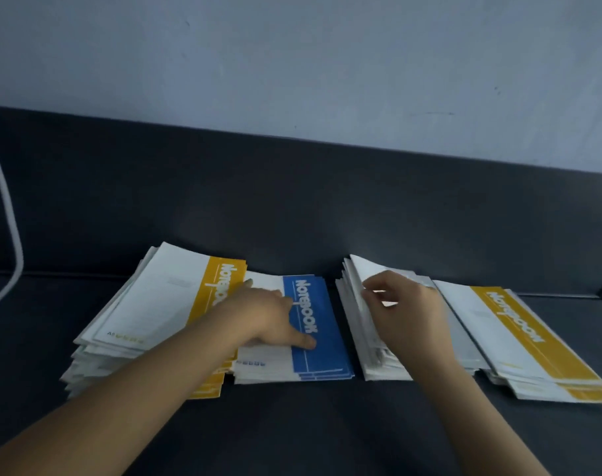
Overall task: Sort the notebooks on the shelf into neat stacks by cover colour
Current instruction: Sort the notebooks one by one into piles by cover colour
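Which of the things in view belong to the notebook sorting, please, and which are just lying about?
Job: left yellow stack; blue stack, with the left hand resting on it; third stack, gripped by the right hand; right yellow stack.
Lying about: white cable at the far left.

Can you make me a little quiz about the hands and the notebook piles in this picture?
1. True or false: the left hand rests on the blue stack.
2. How many stacks show a yellow top cover? A one, B two, C three.
3. Fill in: the right hand curls its fingers at the third stack, which lies between the blue stack and a ____ stack.
Key: 1 true; 2 B, the left yellow stack and the right yellow stack; 3 yellow.
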Available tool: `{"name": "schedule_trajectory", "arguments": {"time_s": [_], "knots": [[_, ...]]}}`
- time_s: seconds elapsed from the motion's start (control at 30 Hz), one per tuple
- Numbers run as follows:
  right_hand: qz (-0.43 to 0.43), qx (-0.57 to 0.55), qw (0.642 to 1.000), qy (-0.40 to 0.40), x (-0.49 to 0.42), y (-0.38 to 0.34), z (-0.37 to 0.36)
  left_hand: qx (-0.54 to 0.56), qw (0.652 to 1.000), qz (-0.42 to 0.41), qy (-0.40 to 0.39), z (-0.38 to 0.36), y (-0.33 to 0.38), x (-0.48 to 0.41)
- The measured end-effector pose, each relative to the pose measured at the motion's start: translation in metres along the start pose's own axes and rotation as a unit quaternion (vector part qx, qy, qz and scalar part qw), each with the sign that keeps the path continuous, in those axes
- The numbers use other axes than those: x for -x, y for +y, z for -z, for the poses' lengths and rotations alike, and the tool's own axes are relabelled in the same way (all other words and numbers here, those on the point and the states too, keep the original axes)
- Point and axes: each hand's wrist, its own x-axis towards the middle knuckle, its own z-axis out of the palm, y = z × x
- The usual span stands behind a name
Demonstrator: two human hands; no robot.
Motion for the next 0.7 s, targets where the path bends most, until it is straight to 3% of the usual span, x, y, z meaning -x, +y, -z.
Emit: {"name": "schedule_trajectory", "arguments": {"time_s": [0.2, 0.37, 0.47, 0.7], "knots": [[-0.071, 0.032, 0.993, 0.088, -0.032, 0.077, 0.065, 0.084, 0.977, -0.062, 0.188, 0.034, 0.047, 0.004], [-0.215, 0.206, 0.951, -0.079, -0.065, 0.177, 0.1, 0.134, 0.951, -0.081, 0.266, 0.055, 0.141, -0.008], [-0.257, 0.246, 0.921, -0.157, -0.071, 0.21, 0.106, 0.17, 0.943, -0.081, 0.275, 0.056, 0.197, -0.02], [-0.299, 0.128, 0.931, -0.164, -0.079, 0.238, 0.115, 0.132, 0.959, -0.035, 0.247, 0.032, 0.252, -0.062]]}}
